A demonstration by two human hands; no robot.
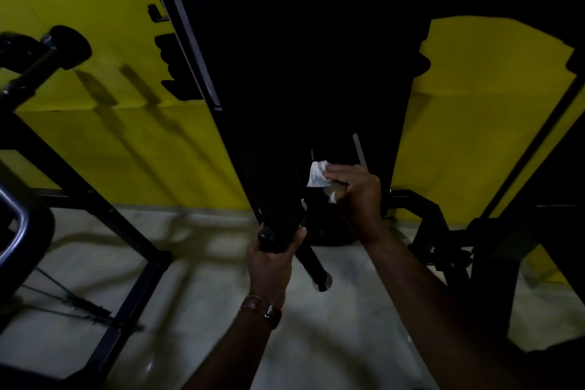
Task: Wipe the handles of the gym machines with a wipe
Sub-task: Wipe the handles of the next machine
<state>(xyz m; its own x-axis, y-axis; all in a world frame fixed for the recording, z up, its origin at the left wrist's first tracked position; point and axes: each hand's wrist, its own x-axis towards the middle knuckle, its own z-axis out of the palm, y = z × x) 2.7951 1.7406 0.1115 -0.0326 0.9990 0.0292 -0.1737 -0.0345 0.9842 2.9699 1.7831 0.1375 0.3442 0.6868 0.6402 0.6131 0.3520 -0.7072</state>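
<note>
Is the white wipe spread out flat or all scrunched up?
Scrunched up. The wipe is bunched into a crumpled wad in the right hand, whose fingers curl around it against the dark machine.

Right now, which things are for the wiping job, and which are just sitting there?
For the job:
white wipe, in the right hand
black handle, held by the left hand

Just there:
padded roller bar
yellow wall
wristwatch
</note>
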